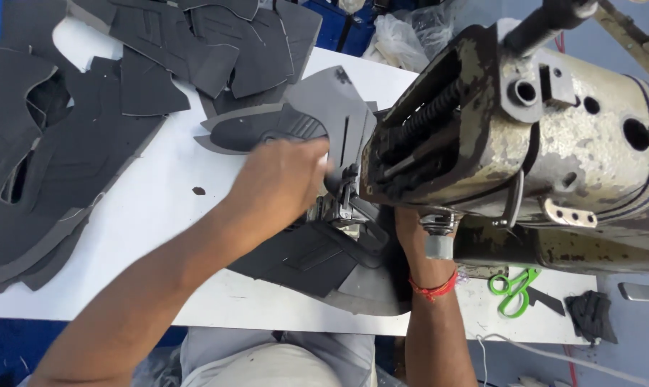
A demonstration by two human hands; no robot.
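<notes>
Feeding a grey cut piece (317, 107) under the needle (347, 193) of the sewing machine (554, 143), our left hand (285, 179) presses it flat, fingers spread narrow on the top layer; our right hand (410, 229) sits under the machine head, its fingers hidden, so we cannot tell their grip. We judge the left fingertips too near the needle, and the layers could slip on the white desk (159, 208).

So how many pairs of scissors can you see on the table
1. The green-handled scissors lie on the white table under the sewing machine, right of the right hand's wrist. Others may be hidden beneath the dark fabric pieces.
</notes>
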